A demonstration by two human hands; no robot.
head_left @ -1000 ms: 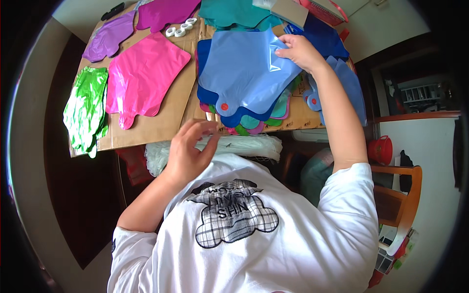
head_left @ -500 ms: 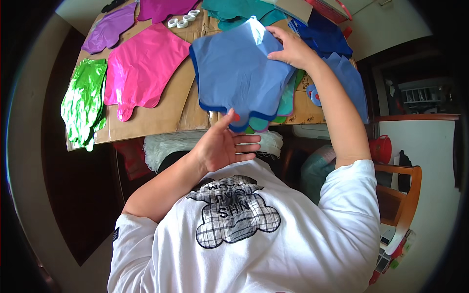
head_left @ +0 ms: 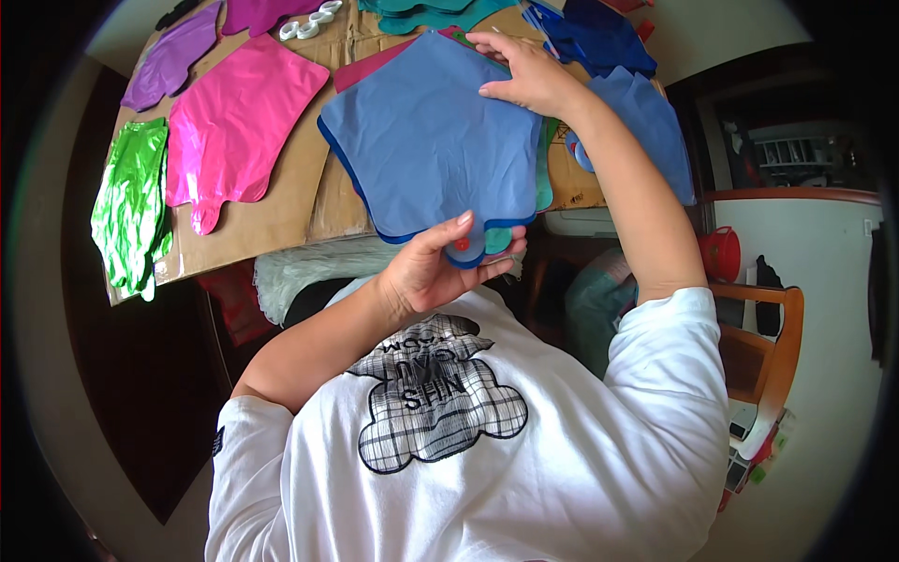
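Observation:
I hold a flat, uninflated blue foil balloon point(head_left: 431, 140) above the table's near edge. My left hand point(head_left: 440, 267) pinches its short neck at the bottom. My right hand point(head_left: 524, 75) grips its upper right corner. Under it lie more flat balloons in a stack, with teal point(head_left: 541, 169) and magenta point(head_left: 375, 67) edges showing.
The table is covered with brown cardboard point(head_left: 290, 201). On it lie a pink balloon point(head_left: 234, 131), a crumpled green one point(head_left: 131, 211), a purple one point(head_left: 169, 56), dark blue ones point(head_left: 599, 37) and a white plastic piece point(head_left: 309, 21). A wooden chair point(head_left: 768, 347) and a red cup point(head_left: 721, 253) are at right.
My left hand has come up from my chest and taken the balloon's neck. The blue balloon has been lifted off the stack and drawn toward me, both hands on it.

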